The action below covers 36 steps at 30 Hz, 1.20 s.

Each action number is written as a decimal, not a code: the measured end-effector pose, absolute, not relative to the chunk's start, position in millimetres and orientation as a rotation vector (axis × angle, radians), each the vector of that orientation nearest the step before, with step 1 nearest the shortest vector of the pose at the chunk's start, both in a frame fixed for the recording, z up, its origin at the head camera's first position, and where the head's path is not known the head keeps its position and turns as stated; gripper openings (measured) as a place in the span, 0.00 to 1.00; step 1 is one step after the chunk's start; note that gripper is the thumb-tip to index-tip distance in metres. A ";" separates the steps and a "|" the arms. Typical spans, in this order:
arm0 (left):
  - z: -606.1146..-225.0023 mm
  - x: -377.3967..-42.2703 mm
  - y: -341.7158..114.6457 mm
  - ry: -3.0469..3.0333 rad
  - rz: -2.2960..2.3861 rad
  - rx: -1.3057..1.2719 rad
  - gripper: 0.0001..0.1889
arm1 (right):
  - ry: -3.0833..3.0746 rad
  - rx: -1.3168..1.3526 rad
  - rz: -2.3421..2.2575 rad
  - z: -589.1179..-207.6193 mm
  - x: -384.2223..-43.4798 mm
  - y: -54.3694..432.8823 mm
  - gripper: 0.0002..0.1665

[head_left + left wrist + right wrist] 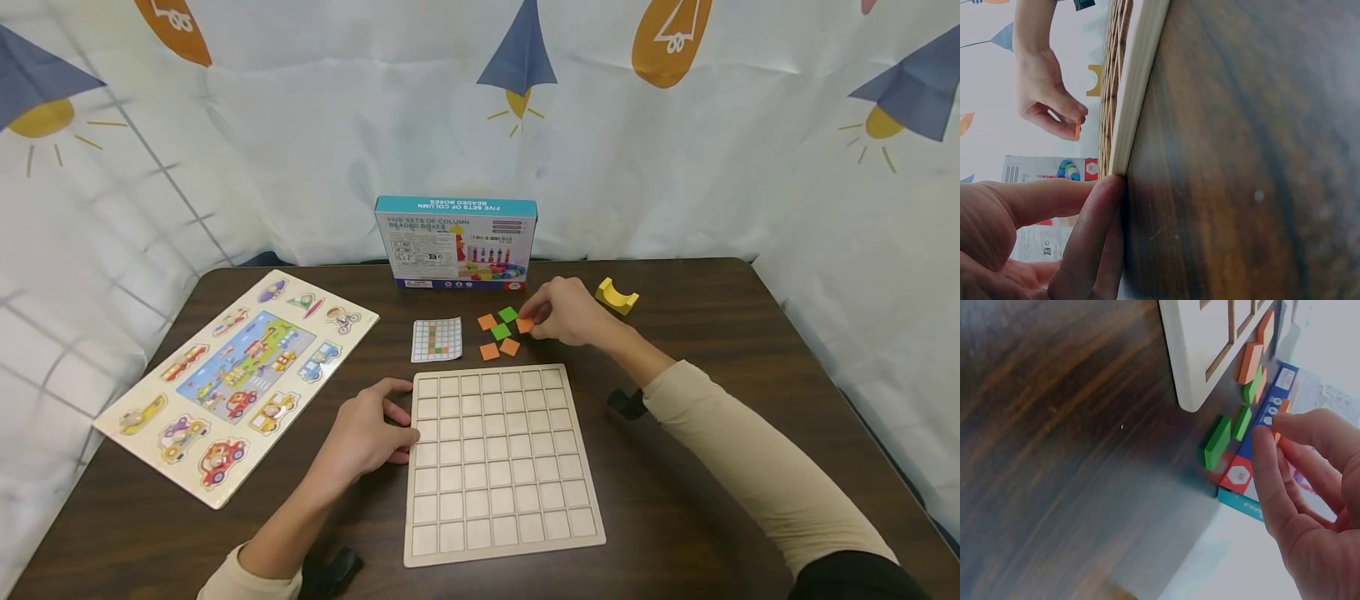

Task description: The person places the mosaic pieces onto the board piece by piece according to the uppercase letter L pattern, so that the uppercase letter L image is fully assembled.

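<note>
Between thumb and fingertips, my right hand (pixel 567 312) pinches an orange square tile (pixel 525 325), also visible as a thin edge in the left wrist view. Beside it lie loose tiles: a green tile (pixel 508 314), another green tile (pixel 500 332) and several orange tiles (pixel 489 352). My left hand (pixel 367 429) rests at the left side of a wooden grid board (pixel 504 467), its extended fingers touching the board's edge. Just beyond the board is a small pattern card (pixel 437 339) with coloured squares on a grid.
A picture puzzle board (pixel 240 383) lies at the left of the dark table (pixel 690 500). Behind the tiles stands a toy box (pixel 456 243). A yellow arched block (pixel 617 297) sits right of my right hand. A patterned curtain (pixel 420 125) hangs behind.
</note>
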<state>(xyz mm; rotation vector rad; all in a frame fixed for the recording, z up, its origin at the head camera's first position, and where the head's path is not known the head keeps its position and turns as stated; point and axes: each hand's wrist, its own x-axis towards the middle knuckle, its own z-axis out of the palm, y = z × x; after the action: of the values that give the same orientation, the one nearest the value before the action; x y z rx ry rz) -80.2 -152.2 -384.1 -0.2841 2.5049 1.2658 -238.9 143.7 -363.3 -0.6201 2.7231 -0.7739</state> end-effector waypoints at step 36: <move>-383.8 -80.2 -154.9 2.484 1.355 -0.240 0.38 | 2.548 -0.675 -0.913 -361.8 -174.8 106.2 0.13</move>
<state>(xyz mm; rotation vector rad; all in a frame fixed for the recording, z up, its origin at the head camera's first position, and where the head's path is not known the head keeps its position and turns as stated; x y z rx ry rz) -80.2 -154.9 -383.8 -0.2397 2.4840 1.3548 -174.8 106.2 -361.8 -0.6753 2.5484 -0.9130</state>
